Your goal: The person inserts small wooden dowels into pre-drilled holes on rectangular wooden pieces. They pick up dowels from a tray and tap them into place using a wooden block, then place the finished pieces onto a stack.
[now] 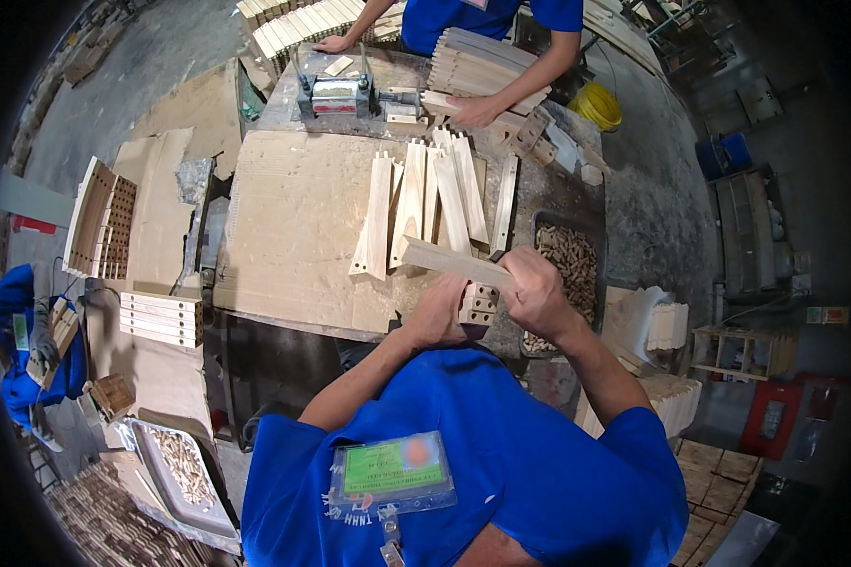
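My left hand (435, 316) is closed around a small stack of wooden blocks or slats (482, 300), whose drilled ends face up near my chest. Gripped in my right hand (536, 289) is a pale wooden slat (449, 259), pointing left across the front of the table, just above the stack. My fingers partly hide both pieces of work. Beyond my hands, several loose wooden slats (408, 208) with pegged far ends lie fanned out on a cardboard sheet (293, 222). A tray of wooden dowels (536, 227) stands right of my right hand.
Across the table a co-worker's hand (476, 111) rests on wood beside a clamp-like machine (340, 97). A yellow bucket (596, 106) stands far right. Drilled slats (161, 319) are stacked at left, above another dowel tray (219, 515). Another person (14, 326) handles wood farther left.
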Tool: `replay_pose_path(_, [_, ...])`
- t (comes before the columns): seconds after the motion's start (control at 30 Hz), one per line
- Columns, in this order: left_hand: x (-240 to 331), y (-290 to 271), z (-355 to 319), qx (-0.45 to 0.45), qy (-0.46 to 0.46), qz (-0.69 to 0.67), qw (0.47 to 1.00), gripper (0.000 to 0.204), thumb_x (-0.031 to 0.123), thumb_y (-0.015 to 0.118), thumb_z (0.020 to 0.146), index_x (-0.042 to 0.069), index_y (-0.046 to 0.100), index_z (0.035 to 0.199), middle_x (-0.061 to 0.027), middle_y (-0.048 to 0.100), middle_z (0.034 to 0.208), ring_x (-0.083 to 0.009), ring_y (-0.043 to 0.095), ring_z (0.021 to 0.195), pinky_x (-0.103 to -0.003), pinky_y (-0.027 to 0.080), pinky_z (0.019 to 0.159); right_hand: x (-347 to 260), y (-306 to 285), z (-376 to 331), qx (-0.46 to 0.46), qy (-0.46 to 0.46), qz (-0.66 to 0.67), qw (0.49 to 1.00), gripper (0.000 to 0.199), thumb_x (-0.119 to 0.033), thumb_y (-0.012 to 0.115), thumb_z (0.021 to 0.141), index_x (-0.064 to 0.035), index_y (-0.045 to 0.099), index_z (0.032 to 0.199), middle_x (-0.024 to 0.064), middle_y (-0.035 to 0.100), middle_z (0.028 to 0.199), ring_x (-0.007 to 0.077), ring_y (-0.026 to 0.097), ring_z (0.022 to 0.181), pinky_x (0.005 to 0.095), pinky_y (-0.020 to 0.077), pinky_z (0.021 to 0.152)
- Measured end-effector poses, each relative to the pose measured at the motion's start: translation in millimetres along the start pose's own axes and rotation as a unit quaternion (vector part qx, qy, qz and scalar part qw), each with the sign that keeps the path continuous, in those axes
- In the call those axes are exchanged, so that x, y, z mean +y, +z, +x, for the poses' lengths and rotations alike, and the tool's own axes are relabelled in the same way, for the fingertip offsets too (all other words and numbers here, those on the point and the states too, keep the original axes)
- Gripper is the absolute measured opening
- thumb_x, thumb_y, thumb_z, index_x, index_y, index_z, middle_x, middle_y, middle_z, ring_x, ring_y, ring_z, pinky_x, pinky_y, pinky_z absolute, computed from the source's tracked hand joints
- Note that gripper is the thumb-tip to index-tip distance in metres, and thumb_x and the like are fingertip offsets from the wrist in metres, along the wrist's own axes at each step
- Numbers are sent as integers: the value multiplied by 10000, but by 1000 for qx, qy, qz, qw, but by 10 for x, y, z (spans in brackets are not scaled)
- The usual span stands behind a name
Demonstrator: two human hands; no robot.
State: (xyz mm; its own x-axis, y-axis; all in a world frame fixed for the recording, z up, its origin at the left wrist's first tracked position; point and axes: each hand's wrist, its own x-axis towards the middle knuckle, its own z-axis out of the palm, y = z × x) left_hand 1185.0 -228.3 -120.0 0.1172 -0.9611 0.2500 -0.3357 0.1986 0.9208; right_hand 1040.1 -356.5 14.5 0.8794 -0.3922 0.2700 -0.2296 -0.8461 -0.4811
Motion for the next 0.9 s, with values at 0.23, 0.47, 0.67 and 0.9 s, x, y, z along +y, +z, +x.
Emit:
replay_pose_path(0.23, [88,-58,-4,26,-14,-6,1000,725,244,880,720,67,566,1349,-212,647,1219,-426,629,1171,-491,518,1004,-53,-67,55,31,3,-22,999,150,-60,739,889,13,662,995,164,634,877,343,660,860,448,515,752])
replay_pose_path(0.47, [104,-186,-111,80,-133,-51,987,845,222,943,757,48,473,1437,-74,642,1151,-191,648,1035,-362,549,931,-466,-563,-185,-13,300,168,939,367,-244,723,1030,20,575,1238,133,672,928,171,655,834,363,529,750])
replay_pose_path(0.67, [160,-234,-135,106,-181,-72,975,896,234,951,740,33,449,1455,-74,653,1155,-194,651,1026,-372,549,937,-786,-726,-319,119,205,265,935,393,-218,634,1083,49,527,1351,155,688,1025,159,660,848,312,534,735])
replay_pose_path(0.9, [69,-182,-123,124,-129,-53,983,797,259,921,742,30,508,1383,-152,657,1180,-287,679,1035,-406,557,935,-424,-204,-401,-17,63,1,998,430,-127,643,1049,31,572,1442,203,726,989,284,733,755,376,603,665])
